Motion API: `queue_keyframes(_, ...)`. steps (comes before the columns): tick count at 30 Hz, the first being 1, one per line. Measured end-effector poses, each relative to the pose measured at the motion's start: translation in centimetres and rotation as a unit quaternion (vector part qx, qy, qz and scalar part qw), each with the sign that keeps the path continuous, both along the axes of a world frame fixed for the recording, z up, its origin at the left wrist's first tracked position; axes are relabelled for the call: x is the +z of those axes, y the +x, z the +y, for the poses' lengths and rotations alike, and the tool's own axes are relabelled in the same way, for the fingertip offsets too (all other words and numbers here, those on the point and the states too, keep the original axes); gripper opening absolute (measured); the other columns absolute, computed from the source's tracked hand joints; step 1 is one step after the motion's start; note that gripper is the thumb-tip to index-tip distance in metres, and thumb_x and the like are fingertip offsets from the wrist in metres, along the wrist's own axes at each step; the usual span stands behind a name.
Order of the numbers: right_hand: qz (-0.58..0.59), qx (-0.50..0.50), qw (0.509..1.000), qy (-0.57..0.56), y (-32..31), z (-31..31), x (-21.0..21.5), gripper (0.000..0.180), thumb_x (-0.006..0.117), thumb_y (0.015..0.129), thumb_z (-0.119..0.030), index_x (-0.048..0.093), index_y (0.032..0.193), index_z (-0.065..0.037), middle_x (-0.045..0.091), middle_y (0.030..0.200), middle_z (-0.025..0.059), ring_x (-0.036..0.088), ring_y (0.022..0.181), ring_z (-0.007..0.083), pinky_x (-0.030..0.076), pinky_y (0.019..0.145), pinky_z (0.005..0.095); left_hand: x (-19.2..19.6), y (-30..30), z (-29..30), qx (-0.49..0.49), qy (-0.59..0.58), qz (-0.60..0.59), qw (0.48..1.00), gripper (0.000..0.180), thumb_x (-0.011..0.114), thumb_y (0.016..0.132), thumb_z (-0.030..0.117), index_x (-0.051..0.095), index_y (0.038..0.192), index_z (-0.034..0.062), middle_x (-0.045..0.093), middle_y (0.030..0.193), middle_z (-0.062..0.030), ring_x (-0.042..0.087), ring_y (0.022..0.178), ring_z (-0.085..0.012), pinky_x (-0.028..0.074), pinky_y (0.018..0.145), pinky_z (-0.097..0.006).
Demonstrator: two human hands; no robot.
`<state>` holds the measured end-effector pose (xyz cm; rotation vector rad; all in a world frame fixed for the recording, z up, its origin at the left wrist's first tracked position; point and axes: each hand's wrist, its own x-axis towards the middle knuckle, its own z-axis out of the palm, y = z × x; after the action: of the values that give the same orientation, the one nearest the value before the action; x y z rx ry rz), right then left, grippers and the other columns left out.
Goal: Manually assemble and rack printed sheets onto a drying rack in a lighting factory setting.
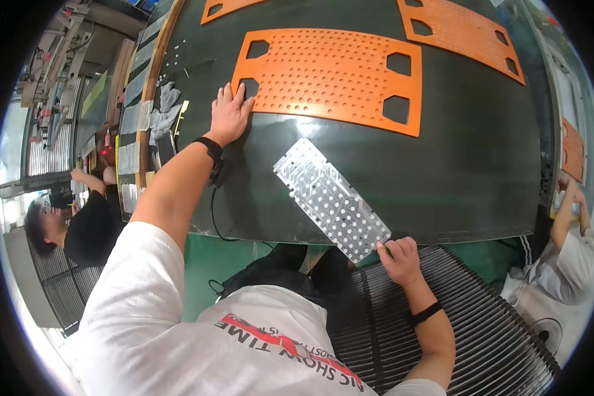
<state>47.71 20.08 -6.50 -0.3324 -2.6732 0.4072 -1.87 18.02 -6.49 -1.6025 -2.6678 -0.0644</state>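
My left hand (pixel 229 115) lies flat with fingers spread on the dark green work surface (pixel 468 171), its fingertips on the near left corner of an orange perforated sheet (pixel 330 76). My right hand (pixel 397 259) grips the near end of a clear perforated plastic plate (pixel 330 198). That plate lies slanted on the dark surface, its near end sticking out over the front edge. Both wrists wear a black band.
Two more orange perforated sheets (pixel 459 30) lie farther back. A ribbed dark rack (pixel 482 317) sits below my right hand. A person in black (pixel 79 224) works at the left, another in white (pixel 567 257) at the right. Small parts and clear strips (pixel 135 115) line the left edge.
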Motion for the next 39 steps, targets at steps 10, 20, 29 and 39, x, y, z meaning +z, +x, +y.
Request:
queue_keyframes(10, 0.044, -0.054, 0.995, 0.068, -1.1, 0.8, 6.2, 0.019, 0.064, 0.071, -0.008, 0.06, 0.089, -0.012, 0.052, 0.095, 0.0028, 0.051, 0.09, 0.0181, 0.04, 0.088, 0.0387, -0.3, 0.6, -0.7, 0.024, -0.004, -0.004, 1.0, 0.054, 0.038, 0.093, 0.041, 0.036, 0.133, 0.0052, 0.026, 0.138, -0.0258, 0.026, 0.128, -0.0416, 0.026, 0.1, -0.05)
queue_keyframes(20, 0.028, 0.031, 0.99, 0.133, -7.1, 5.6, 17.9, 0.018, 0.063, 0.065, -0.006, 0.057, 0.081, -0.008, 0.05, 0.103, 0.0086, 0.049, 0.096, 0.0259, 0.04, 0.089, 0.0457, 0.5, 3.9, -6.2, -0.13, 0.142, -0.064, 0.979, 0.043, 0.066, 0.076, 0.028, 0.057, 0.111, 0.0053, 0.041, 0.119, -0.0328, 0.038, 0.115, -0.0475, 0.033, 0.093, -0.049)
queue_keyframes(29, 0.007, 0.076, 0.984, 0.163, -13.7, 7.5, 27.3, 0.017, 0.055, 0.057, -0.001, 0.048, 0.073, 0.0, 0.049, 0.104, 0.0201, 0.047, 0.098, 0.0389, 0.037, 0.089, 0.0528, 0.3, 9.5, -11.3, -0.086, 0.164, -0.138, 0.973, 0.033, 0.069, 0.071, 0.024, 0.056, 0.094, 0.0037, 0.041, 0.119, -0.0322, 0.039, 0.116, -0.0457, 0.033, 0.095, -0.049)
queue_keyframes(39, 0.073, -0.013, 0.993, 0.087, -20.5, 5.4, 37.1, 0.004, 0.045, 0.066, 0.005, 0.042, 0.069, 0.003, 0.051, 0.108, 0.0223, 0.048, 0.098, 0.033, 0.036, 0.088, 0.0354, 2.5, 8.3, -21.4, -0.087, 0.152, -0.159, 0.972, 0.032, 0.067, 0.072, 0.016, 0.056, 0.1, 0.0055, 0.04, 0.124, -0.0263, 0.035, 0.121, -0.041, 0.029, 0.098, -0.05)
